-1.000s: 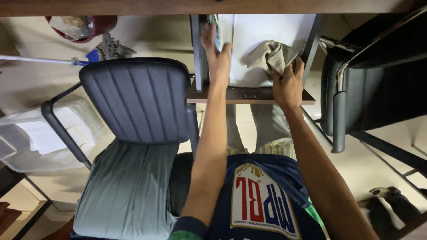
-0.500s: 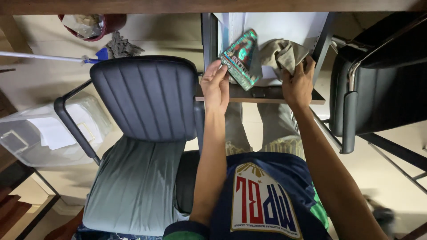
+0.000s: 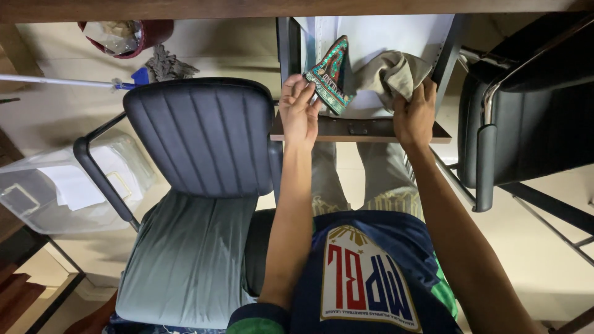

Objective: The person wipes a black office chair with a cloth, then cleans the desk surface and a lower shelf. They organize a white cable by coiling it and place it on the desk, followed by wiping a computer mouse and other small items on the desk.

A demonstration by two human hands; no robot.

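I take this for a home office or study corner, though my view is cramped: padded armchairs (image 3: 198,136) flank an open wooden desk drawer (image 3: 359,128), with a mop (image 3: 93,80) and clear storage bin (image 3: 55,185) on tiled floor.

- Dark blue jersey (image 3: 371,272) with green trim at the sleeves
- White crest with red and blue lettering on the chest
- Bare forearms, grey trousers (image 3: 383,167)

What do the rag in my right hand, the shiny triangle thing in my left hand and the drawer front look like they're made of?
The rag in the right hand looks like soft woven cloth, beige and matte: it bunches in limp folds. The triangular piece in the left hand appears foil-like or embroidered, with glinting green-red patterning; hard to tell. The drawer front looks like brown wood or laminate, smooth and flat.
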